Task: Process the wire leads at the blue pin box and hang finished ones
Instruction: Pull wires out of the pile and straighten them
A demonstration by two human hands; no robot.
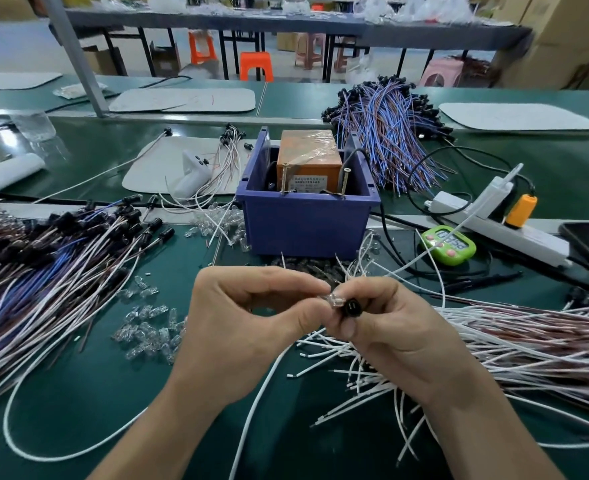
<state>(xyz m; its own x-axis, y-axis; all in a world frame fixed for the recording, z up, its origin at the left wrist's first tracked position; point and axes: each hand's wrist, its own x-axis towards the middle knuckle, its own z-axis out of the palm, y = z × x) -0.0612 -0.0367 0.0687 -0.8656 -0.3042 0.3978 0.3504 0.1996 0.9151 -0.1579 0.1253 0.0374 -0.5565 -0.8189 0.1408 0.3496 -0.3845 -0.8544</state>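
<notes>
At far left I see a bundle of wires with black ends lying on the green table. Loose clear bulbs are scattered just beside it. The left hand pinches one bulb between thumb and forefinger. The blue box stands behind both hands. The right hand grips a black socket, which touches the pinched bulb. White leads fan out beneath this hand and to its right.

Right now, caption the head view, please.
Left hand holds a clear bulb to the black socket held in the right hand, before the blue box.
</notes>
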